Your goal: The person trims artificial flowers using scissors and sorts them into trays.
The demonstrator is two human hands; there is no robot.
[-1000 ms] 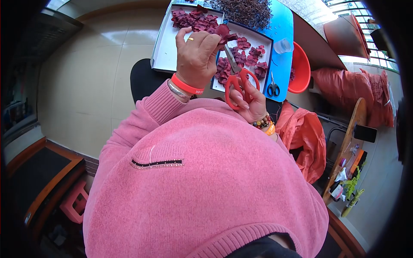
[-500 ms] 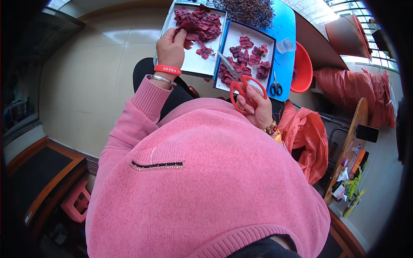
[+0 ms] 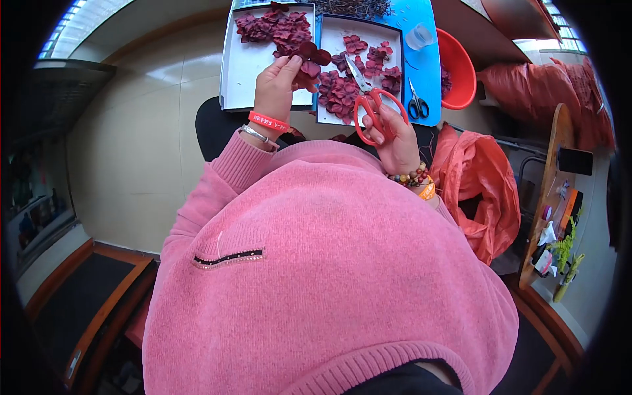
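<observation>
My left hand (image 3: 276, 82), with a red wristband and a silver bangle, pinches a dark red artificial flower (image 3: 311, 58) by its petals. It is over the near right part of the left tray (image 3: 247, 82), whose far side carries a heap of similar flowers (image 3: 280, 29). In my right hand (image 3: 397, 141) are red-handled scissors (image 3: 361, 99), fingers through the loops. Their blades point away from me, over the right tray (image 3: 395, 41), near the held flower. More dark red flowers (image 3: 339, 95) lie in that tray.
The trays rest on a blue table (image 3: 428, 72) with dark stems (image 3: 349, 6), a clear plastic cup (image 3: 418, 36) and black-handled scissors (image 3: 417, 105). A red basin (image 3: 461, 69) is at its right edge. A red plastic bag (image 3: 484, 178) stands beside me.
My left hand has brought the flower away from the heap, right and towards me, closer to the scissors. The whole view has shifted a little.
</observation>
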